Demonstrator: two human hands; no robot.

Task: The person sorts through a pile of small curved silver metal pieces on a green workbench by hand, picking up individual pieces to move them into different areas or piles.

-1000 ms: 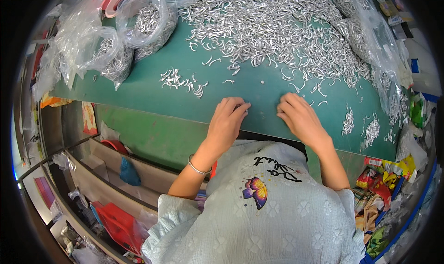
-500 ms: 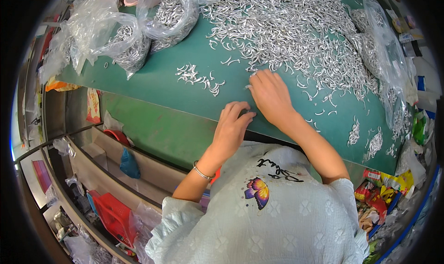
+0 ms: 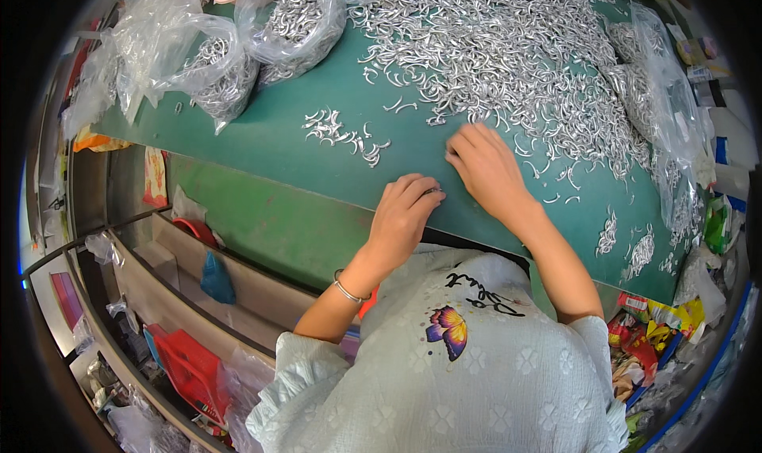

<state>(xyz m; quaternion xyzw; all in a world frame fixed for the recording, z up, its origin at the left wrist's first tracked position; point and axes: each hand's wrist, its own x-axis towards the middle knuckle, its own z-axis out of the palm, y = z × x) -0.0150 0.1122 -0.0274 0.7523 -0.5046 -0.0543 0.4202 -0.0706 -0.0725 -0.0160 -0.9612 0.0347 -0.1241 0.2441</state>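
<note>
Hooks (image 3: 508,64) of bent silver metal lay heaped across the far half of the green worktop (image 3: 278,147), and the right hand (image 3: 486,169) rested flat at the heap's near edge, fingers spread loosely over a few stray pieces and gripping nothing that showed. The left hand (image 3: 403,215) sat just beside it near the worktop's front edge, fingers curled with the tips pinched on something small and dark; what it was could not be told. A small loose cluster of hooks (image 3: 343,134) lay apart to the left, with clear bags of hooks (image 3: 230,56) beyond.
</note>
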